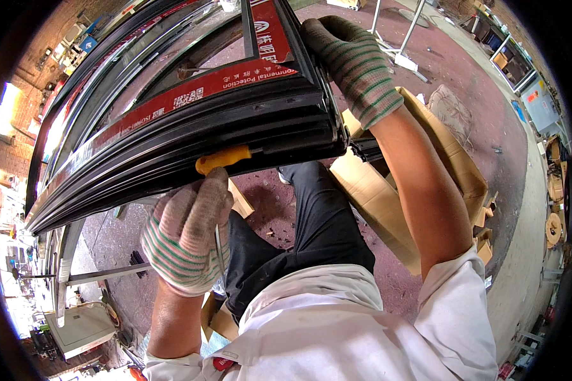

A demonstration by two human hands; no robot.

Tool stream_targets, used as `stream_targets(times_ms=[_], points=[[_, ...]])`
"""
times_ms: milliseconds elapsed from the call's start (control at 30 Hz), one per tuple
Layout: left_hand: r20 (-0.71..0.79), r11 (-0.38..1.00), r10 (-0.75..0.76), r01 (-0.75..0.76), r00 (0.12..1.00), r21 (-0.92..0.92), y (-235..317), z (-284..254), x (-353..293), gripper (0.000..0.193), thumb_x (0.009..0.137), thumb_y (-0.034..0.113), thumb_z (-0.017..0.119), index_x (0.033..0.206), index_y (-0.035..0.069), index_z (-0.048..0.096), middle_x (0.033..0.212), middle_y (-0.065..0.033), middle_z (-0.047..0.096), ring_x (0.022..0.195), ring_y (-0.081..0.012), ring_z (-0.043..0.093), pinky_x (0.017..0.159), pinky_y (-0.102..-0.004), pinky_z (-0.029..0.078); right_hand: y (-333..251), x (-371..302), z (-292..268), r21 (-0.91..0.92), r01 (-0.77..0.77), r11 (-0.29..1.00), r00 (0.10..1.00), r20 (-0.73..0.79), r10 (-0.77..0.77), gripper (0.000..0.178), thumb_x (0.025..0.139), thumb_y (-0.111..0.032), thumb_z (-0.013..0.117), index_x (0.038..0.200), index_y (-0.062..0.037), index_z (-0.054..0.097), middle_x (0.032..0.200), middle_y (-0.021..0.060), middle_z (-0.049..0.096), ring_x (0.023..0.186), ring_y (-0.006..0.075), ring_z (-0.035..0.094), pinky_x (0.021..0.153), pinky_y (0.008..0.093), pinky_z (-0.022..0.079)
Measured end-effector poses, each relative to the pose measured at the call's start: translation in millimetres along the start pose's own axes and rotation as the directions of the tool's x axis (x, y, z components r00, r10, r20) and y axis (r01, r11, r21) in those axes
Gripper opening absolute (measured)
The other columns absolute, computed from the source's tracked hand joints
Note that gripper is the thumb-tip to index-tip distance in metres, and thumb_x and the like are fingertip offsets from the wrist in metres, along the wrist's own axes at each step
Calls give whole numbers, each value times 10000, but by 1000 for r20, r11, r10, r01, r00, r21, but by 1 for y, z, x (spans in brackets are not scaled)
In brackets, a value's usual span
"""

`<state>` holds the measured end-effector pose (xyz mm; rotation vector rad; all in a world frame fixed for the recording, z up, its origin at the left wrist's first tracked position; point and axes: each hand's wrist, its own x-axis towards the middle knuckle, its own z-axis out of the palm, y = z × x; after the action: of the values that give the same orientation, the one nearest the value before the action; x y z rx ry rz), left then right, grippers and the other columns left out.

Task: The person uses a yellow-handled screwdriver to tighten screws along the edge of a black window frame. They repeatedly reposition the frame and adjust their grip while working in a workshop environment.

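Note:
A black window frame (260,117) with red protective film (190,95) lies raised in front of me, its near edge facing me. My right hand (353,66), in a grey glove with green stripes, is wrapped over the frame's right end. A yellow handle (224,159), apparently a screwdriver's, lies against the near edge, its shaft pointing right. Just below it, my left hand (190,228), in a striped glove, is closed with a thin metal rod (220,249) sticking down from it. A fingertip meets the handle's underside; whether it grips it, I cannot tell.
To the right, an open cardboard box (388,206) stands close to my legs. More frames (89,89) are stacked at far left on a metal stand (63,267). A white box (86,327) sits lower left. Metal stand legs (403,54) rise from the red floor behind.

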<state>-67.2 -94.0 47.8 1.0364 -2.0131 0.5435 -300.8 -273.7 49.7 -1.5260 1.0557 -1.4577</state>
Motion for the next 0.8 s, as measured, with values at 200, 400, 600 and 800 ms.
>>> stream_targets(times_ms=[200, 400, 600, 800], points=[[-73, 997, 70, -67, 995, 42, -1, 13, -8, 465, 679, -45, 798, 1103, 87, 662, 881, -76, 626, 743, -242, 655, 636, -327, 543, 2, 4, 3, 37, -19, 999, 1000, -2, 19, 398, 927, -362, 659, 1098, -2, 676, 866, 64, 689, 759, 119, 653, 681, 232, 532], [-106, 996, 93, -92, 990, 17, -5, 22, -15, 421, 699, -62, 797, 1067, 78, 650, 900, -94, 623, 726, -247, 645, 615, -330, 537, 1, 2, 5, 66, -32, 997, 999, -31, 34, 388, 930, -356, 656, 1099, -7, 678, 842, 48, 687, 735, 105, 648, 656, 231, 526], [-98, 998, -19, 13, 995, -58, 0, 19, -16, 396, 711, -58, 788, 1057, 81, 653, 895, -89, 632, 752, -256, 651, 649, -331, 538, -3, 1, 1, -51, -18, 999, 1000, -26, 17, 367, 938, -368, 643, 1063, -27, 694, 796, 27, 677, 676, 82, 623, 584, 222, 500], [-49, 999, -33, 32, 998, -11, 1, 4, -8, 377, 731, -44, 773, 1068, 72, 650, 924, -81, 656, 773, -252, 656, 675, -334, 543, -3, 3, 0, -35, -29, 999, 1000, 5, 29, 362, 940, -375, 634, 1047, -35, 699, 788, 24, 675, 672, 76, 613, 575, 218, 487]])
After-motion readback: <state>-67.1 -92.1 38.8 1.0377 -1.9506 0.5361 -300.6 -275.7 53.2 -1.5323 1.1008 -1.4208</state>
